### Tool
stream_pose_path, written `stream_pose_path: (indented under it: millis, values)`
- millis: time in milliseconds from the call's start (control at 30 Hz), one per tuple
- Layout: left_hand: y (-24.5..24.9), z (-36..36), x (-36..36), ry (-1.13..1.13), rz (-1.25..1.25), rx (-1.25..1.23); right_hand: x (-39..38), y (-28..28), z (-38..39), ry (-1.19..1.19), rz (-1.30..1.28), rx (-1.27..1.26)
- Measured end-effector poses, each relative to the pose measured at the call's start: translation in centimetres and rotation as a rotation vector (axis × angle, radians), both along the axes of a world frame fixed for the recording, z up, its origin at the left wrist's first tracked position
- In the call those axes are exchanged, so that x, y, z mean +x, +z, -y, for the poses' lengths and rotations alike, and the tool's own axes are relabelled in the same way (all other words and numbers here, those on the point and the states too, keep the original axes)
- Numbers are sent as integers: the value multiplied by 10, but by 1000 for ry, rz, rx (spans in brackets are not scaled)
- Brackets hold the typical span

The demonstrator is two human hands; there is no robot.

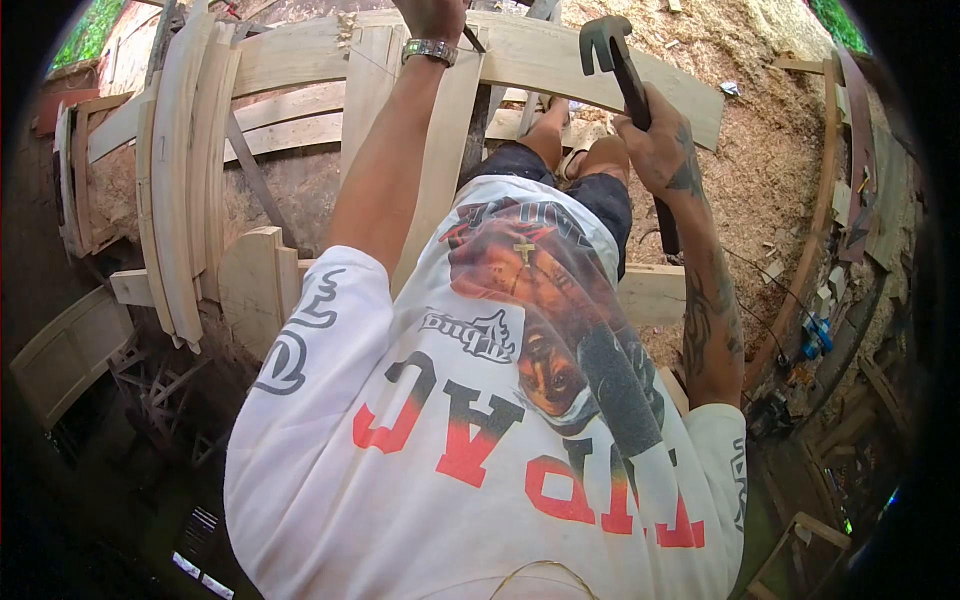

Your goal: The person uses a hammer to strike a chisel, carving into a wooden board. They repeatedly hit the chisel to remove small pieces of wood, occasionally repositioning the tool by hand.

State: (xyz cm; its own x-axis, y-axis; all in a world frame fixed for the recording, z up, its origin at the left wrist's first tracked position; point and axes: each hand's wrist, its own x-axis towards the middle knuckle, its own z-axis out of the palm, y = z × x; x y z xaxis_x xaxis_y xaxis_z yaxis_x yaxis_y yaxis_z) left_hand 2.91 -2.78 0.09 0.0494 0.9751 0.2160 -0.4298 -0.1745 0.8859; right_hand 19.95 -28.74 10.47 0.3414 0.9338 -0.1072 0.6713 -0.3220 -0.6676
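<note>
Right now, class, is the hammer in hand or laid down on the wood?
In hand. The right hand is closed round the handle of the hammer, with the claw head sticking out past the fist.

Open-air carpentry workshop: curved planks (178, 170), sawdust-strewn ground (765, 130), claw hammer (622, 72).

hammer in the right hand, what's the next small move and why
Probably swing the hammer down toward the spot by the left hand. The right hand grips its handle with the head raised, while the left hand sits at the far end of the pale slat, partly cut off by the frame edge, so what it steadies is unclear.
</note>
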Motion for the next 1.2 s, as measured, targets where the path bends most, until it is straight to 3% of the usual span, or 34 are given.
stream_pose_path:
  millis: [333,500,633,700,767,833,933,1033,1067,1100,1167,1200]
  values:
    - [-7,-2,0,34,31,-8,-2,2,-6,5,16,7]
    - [-7,0,1,71,-89,65,-6,5,-19,41,24,10]
    - [-7,8,10,215,-359,360,-13,27,-50,109,72,211]
    - [-12,10,14,119,-266,292,-24,73,-78,110,131,281]
    - [-12,16,15,33,-175,223,-29,107,-102,96,85,542]
    - [-14,17,14,84,-257,262,-36,125,-120,96,37,798]
    - [-10,19,11,85,-370,312,-52,127,-125,-3,-53,870]
    - [6,11,10,171,-318,775,-34,43,-115,313,414,83]
    - [13,19,36,377,-155,675,-31,36,-113,348,237,165]
    - [33,31,17,219,-418,672,-28,44,-111,342,249,146]
    - [36,27,19,144,-272,665,-32,62,-101,364,261,94]
    - [28,22,12,257,-475,835,-36,70,-92,262,115,76]
